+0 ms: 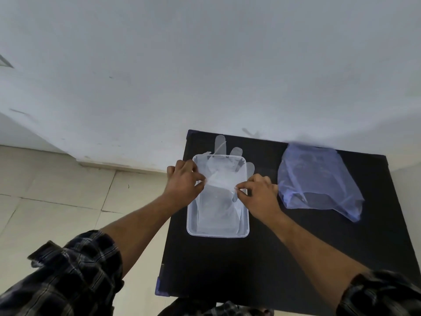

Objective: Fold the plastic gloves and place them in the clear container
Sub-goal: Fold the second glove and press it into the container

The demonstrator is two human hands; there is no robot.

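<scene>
A clear rectangular container [217, 233] sits on a black table [262, 265]. A thin see-through plastic glove [220, 144] lies draped over and into the container, its finger tips sticking out past the far rim. My left hand [183, 180] pinches the glove at the container's left rim. My right hand [259, 192] pinches the same glove at the right rim. Between the two hands the film is stretched across the container's opening. More crumpled clear plastic lies inside the container.
A bluish plastic bag [319, 181] lies on the table right of the container, close to my right hand. The table stands against a white wall [205, 65]. Beige floor tiles [57, 190] are to the left.
</scene>
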